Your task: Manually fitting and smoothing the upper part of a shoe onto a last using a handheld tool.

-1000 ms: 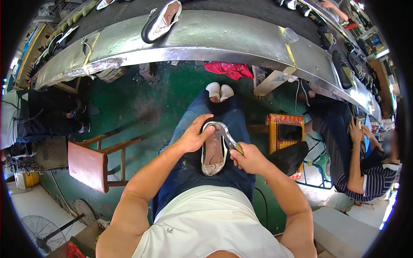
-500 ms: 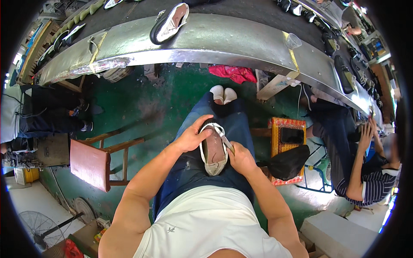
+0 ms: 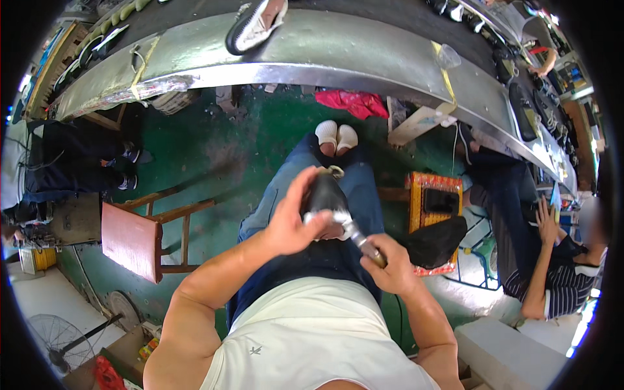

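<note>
Over my lap, my left hand (image 3: 292,218) grips a dark shoe (image 3: 325,197), with the fingers along its left side and the thumb across its near part. A dark, rounded surface of the shoe faces up, and a pale edge shows near the thumb. My right hand (image 3: 392,265) is closed around the brownish handle of a slim metal hand tool (image 3: 355,235). The tool slants up and left, its silvery end at the shoe's near right edge. Its tip is blurred, so its exact kind and whether it touches the shoe are unclear.
Ahead runs a metal-edged workbench (image 3: 312,49) with another shoe (image 3: 257,27) on its rim. A stool (image 3: 132,242) lies left. At right stands an orange-patterned stand (image 3: 416,224) with a phone (image 3: 442,202) and black bag (image 3: 437,244). A co-worker (image 3: 559,279) sits beyond.
My left hand has turned the shoe from its open brown inside to its dark outside. My right hand has moved away right and nearer my body, with the tool now more exposed.
</note>
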Demonstrator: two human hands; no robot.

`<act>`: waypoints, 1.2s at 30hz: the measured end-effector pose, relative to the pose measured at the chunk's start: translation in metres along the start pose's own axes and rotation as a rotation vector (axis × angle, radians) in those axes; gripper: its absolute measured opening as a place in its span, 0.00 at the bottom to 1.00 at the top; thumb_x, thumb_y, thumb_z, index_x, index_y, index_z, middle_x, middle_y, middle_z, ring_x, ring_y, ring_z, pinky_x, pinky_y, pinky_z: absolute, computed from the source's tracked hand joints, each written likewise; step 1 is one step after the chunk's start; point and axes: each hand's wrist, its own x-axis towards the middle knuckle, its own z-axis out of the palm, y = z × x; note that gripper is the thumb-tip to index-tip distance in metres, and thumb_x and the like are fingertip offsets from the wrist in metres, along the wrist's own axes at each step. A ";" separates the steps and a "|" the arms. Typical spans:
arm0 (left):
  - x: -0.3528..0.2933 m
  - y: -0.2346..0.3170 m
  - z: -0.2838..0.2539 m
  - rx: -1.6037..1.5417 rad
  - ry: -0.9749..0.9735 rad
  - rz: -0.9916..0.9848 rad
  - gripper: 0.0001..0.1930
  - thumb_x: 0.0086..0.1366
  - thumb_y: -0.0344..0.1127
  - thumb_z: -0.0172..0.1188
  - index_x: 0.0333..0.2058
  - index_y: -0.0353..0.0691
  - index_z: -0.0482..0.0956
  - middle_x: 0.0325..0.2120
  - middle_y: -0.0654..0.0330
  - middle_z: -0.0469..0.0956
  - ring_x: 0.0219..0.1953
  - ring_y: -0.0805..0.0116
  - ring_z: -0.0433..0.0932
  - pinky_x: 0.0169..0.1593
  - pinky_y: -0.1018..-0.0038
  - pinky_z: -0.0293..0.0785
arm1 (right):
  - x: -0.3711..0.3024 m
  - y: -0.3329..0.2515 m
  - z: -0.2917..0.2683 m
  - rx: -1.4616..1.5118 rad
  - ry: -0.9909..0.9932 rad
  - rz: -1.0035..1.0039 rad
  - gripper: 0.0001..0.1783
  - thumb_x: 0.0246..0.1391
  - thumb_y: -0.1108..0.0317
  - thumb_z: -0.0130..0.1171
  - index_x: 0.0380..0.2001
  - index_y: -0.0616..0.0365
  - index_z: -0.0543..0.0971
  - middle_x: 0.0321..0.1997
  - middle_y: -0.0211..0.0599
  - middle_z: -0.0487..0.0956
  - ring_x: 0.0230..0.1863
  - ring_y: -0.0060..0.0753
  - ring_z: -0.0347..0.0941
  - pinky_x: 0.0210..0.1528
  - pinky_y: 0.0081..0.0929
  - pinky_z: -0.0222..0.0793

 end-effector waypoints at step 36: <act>-0.013 -0.010 0.019 0.402 -0.490 0.230 0.49 0.68 0.54 0.58 0.73 0.31 0.40 0.66 0.35 0.56 0.67 0.36 0.59 0.65 0.46 0.56 | 0.036 0.013 0.062 0.233 0.453 0.046 0.19 0.67 0.66 0.50 0.55 0.68 0.67 0.49 0.54 0.79 0.48 0.52 0.78 0.54 0.41 0.72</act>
